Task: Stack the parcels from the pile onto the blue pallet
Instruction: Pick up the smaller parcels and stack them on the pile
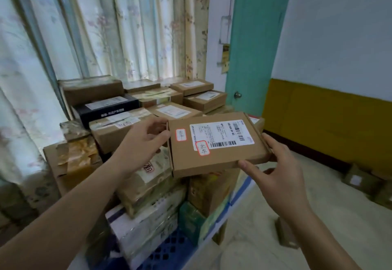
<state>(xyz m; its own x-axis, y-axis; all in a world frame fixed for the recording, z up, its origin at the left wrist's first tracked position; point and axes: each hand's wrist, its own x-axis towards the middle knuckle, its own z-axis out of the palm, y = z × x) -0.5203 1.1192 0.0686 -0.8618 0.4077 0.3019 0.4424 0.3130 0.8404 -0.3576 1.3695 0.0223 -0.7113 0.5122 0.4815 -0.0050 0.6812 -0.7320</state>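
A flat brown cardboard parcel with a white shipping label and two red-edged stickers hangs in the air above the stack. My left hand grips its left edge, and my right hand holds its right near corner, thumb along the front edge. Below and behind it rises a stack of parcels, brown, white and one black box, reaching up to the curtain. The blue pallet shows as a lattice at the stack's foot, mostly covered.
Floral curtains hang behind the stack. A teal door stands at the back right, beside a white and yellow wall. More boxes lie on the pale floor at the right, and a small box lies near my right forearm.
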